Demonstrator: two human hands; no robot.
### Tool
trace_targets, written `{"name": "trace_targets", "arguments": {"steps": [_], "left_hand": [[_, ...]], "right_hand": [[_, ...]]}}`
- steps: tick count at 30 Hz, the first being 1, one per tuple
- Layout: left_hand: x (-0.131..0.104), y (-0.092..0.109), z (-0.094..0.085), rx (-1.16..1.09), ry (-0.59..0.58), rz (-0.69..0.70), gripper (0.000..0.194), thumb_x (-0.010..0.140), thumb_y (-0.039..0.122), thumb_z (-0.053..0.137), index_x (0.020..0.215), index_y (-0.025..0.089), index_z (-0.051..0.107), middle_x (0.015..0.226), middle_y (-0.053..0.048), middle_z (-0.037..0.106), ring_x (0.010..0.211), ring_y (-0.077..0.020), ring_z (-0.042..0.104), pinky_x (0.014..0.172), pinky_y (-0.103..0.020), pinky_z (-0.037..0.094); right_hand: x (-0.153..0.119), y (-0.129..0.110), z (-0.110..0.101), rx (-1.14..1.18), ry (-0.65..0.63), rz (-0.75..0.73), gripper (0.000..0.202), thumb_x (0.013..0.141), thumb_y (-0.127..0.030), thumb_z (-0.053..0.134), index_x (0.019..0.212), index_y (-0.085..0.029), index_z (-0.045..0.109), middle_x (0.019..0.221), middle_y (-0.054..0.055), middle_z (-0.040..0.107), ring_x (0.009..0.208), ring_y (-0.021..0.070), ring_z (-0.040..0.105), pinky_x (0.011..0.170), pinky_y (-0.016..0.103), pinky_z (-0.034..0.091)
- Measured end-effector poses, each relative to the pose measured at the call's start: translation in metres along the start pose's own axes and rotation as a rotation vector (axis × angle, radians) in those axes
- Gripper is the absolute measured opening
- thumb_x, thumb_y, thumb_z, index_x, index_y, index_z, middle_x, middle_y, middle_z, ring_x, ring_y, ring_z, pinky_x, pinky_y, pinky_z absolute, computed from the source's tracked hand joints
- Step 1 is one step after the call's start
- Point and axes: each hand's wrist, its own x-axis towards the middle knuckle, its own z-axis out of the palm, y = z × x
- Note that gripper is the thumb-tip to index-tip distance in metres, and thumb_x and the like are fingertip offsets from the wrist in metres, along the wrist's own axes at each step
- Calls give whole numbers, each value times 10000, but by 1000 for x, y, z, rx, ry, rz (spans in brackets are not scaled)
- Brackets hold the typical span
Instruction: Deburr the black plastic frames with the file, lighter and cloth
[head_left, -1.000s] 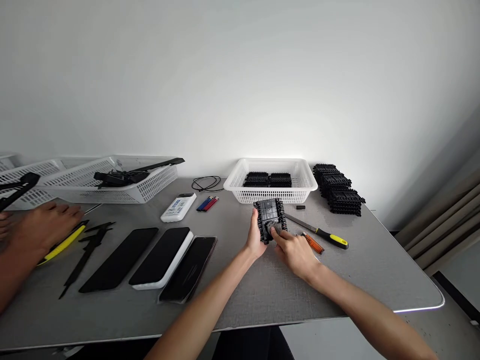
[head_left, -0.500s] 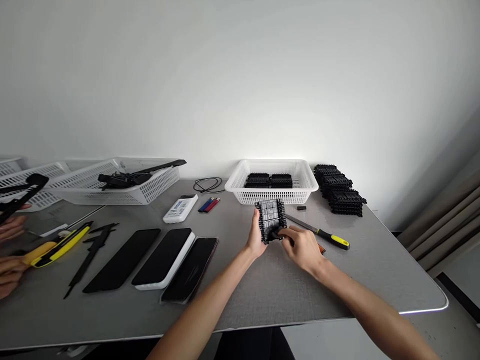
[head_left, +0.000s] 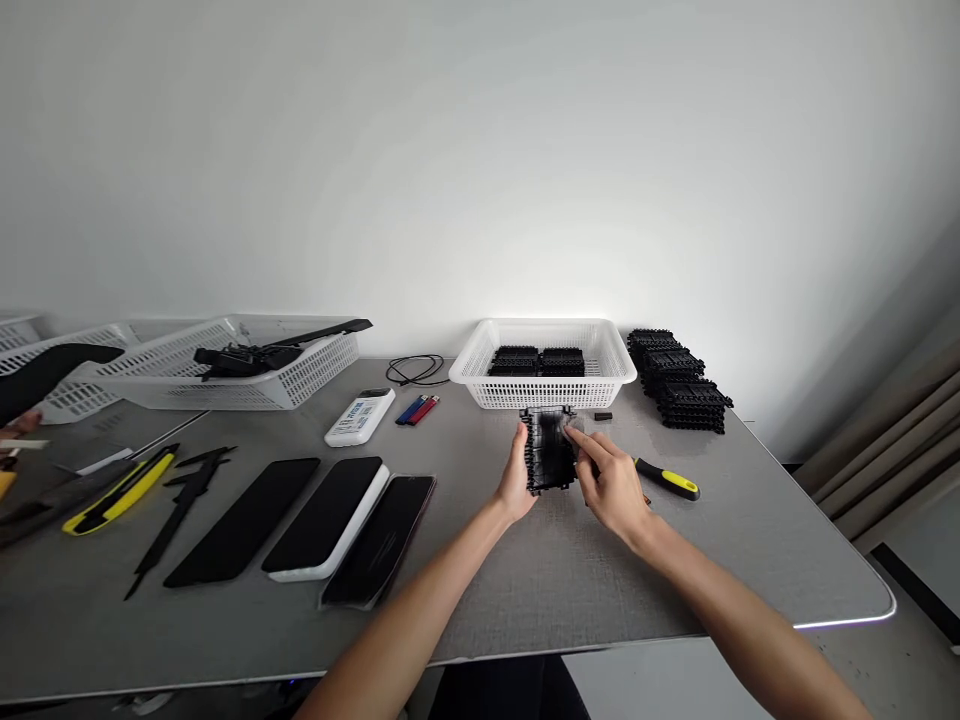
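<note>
A black plastic piece with toothed side edges (head_left: 551, 450) is tilted up above the table, its dark inner face turned toward me. My left hand (head_left: 516, 478) grips its left edge, thumb in front, the other fingers mostly hidden behind. My right hand (head_left: 613, 485) is at the right edge, index finger stretched along it and thumb lower down, closed on that side. Just right of this hand lies a file with a yellow and black handle (head_left: 669, 480), its blade largely covered. A small dark block (head_left: 603, 416) rests behind the right hand.
Behind stands a white basket (head_left: 544, 393) with black pieces; stacked toothed pieces (head_left: 686, 400) are to its right. Leftward lie lighters (head_left: 418, 410), a power bank (head_left: 360, 418), phone-like slabs (head_left: 379, 540), a caliper (head_left: 178, 515) and a yellow cutter (head_left: 124, 490). Another person's hand (head_left: 19, 430) is far left.
The toothed piece has tilted, its face going from shiny grey to dark. My right hand has shifted up along its right edge. At far left, the other person's hands have moved back from the cutter.
</note>
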Motion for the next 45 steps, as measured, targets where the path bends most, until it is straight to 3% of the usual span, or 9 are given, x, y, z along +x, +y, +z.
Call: {"name": "trace_targets", "arguments": {"steps": [5,14,20,25,33,37,39,43,45], "left_hand": [[-2,-19,1,11,-94,-47,578,922,624,440,1303,234,630,1244,-100,701,1300,-297,541,1087,-436,411],[-3,-30,4,64,-48,40,549,930,605,447,1236,211,675,1242,-95,699,1342,-281,495,1113,-390,374],[-5,-16,9,25,28,32,648,848,715,481,1086,164,723,1063,-122,747,1202,-314,599,1026,-402,457],[-6,-7,13,-48,46,27,631,849,709,486,1004,151,736,996,-114,756,1114,-299,641,985,-383,486],[-6,4,9,-93,137,75,647,862,697,477,1147,162,704,1066,-97,751,1045,-279,668,891,-367,531],[-5,0,9,-43,91,81,651,870,691,468,1151,154,705,1079,-104,751,1072,-290,662,919,-381,516],[-5,-4,9,-16,44,62,661,868,699,463,1151,153,706,1095,-106,749,1116,-300,646,954,-393,499],[-3,-17,7,1,-85,-3,656,873,703,452,1181,177,695,1164,-106,732,1224,-305,591,1036,-410,445],[-3,-24,6,12,-126,-8,628,882,683,461,1206,193,684,1217,-102,711,1276,-300,553,1076,-411,409]], "right_hand": [[2,0,6,-45,-7,25,502,963,-190,349,1446,-194,488,954,75,638,745,175,618,696,293,522],[3,-7,12,307,-32,23,477,963,-198,367,1408,-145,532,830,36,612,724,156,573,726,284,498],[-3,-8,14,92,-211,-25,498,908,-129,406,1376,-164,572,866,44,641,721,163,588,680,265,460],[-6,-13,12,-158,-314,-52,513,914,-144,418,1412,-199,530,963,60,670,711,174,615,637,270,418],[-8,-24,5,-243,-434,-155,415,886,-135,445,1245,-204,641,909,37,681,666,161,598,580,282,316],[-5,-20,2,-154,-380,-120,266,836,-112,469,885,-193,718,767,16,668,615,146,568,584,271,332],[-2,-14,-2,-29,-274,-80,269,817,-96,463,816,-188,716,784,21,686,645,145,587,619,262,383],[4,-1,-7,153,101,43,382,871,-130,413,1121,-155,701,842,49,670,713,164,605,663,272,463],[6,1,-6,169,145,40,433,898,-151,397,1253,-141,644,854,59,645,733,174,604,676,286,483]]}}
